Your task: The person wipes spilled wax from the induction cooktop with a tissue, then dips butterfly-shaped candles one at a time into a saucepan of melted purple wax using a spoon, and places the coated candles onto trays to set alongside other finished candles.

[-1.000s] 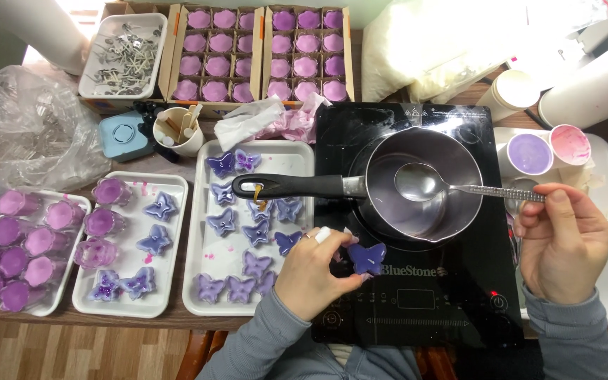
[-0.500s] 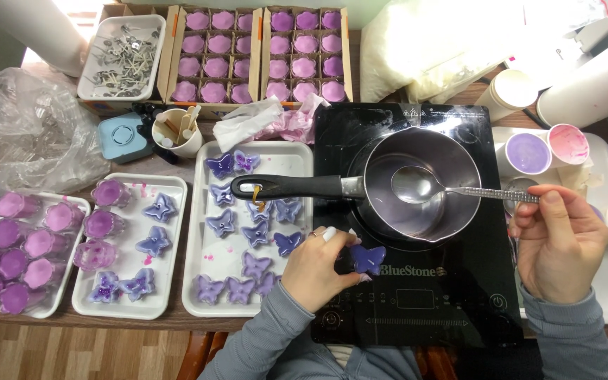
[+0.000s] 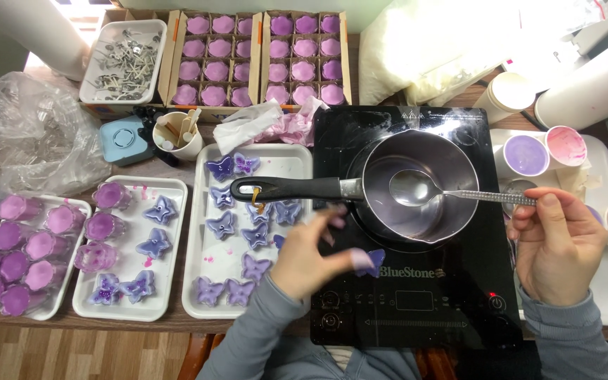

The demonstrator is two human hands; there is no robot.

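Observation:
My right hand [image 3: 557,243] grips the handle of a metal spoon [image 3: 416,188], whose bowl hangs over the steel saucepan [image 3: 452,158] on the black induction cooktop [image 3: 416,302]. My left hand [image 3: 307,257] is blurred, its fingers spread just below the pan's black handle [image 3: 283,188]. One fingertip touches a purple butterfly-shaped candle [image 3: 374,262] lying on the cooktop. The pan holds a thin layer of pale purple liquid.
A white tray [image 3: 297,158] of purple butterfly candles sits left of the cooktop. Further left are two trays [image 3: 170,302] with purple cups and butterflies. Boxes of filled moulds [image 3: 262,56], a tray of wick tabs [image 3: 121,60] and paper cups [image 3: 526,155] stand around.
My left hand's fingers have spread and lifted off the butterfly candle, which stays at the same spot on the cooktop. The spoon and my right hand have barely moved.

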